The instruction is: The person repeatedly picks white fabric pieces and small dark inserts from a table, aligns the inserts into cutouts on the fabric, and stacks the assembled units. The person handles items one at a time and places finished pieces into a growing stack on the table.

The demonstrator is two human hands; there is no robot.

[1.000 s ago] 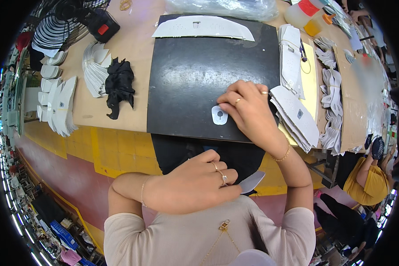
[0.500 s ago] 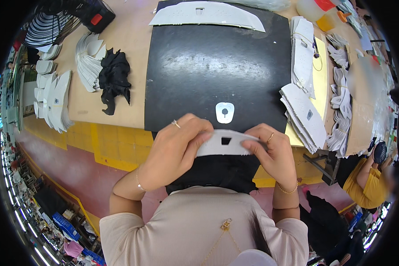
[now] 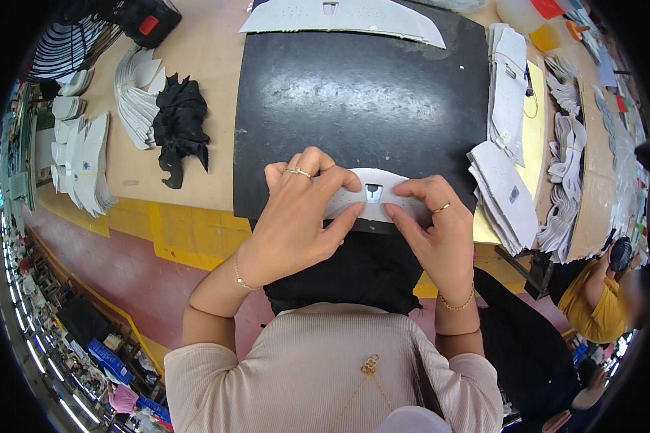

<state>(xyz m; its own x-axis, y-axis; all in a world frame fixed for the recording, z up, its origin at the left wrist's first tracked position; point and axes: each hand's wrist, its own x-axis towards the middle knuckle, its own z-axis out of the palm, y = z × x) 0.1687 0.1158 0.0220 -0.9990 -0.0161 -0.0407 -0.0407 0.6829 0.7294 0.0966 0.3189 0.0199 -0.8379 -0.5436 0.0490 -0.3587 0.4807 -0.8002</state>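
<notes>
A curved white cut piece point(image 3: 375, 175) with a small window lies at the near edge of the black mat point(image 3: 361, 101). Part of a small white patch point(image 3: 374, 195) with a dark keyhole-like mark shows through that window; the rest of it is covered. My left hand point(image 3: 292, 213) pinches the curved piece on its left side, thumb and forefinger close to the window. On the other side my right hand point(image 3: 437, 231) grips it between thumb and forefinger.
Similar white pieces lie at the mat's far edge point(image 3: 347, 18) and in a stack point(image 3: 502, 191) at its right. Leftward are a black cloth point(image 3: 180, 119), a fanned white bundle point(image 3: 133, 97) and a black wire-guarded fan point(image 3: 76, 43). A person in yellow point(image 3: 592, 303) is at far right.
Both hands have moved forward with the curved piece, from the mat's near edge onto the small patch. The patch, fully visible before, now shows only through the window.
</notes>
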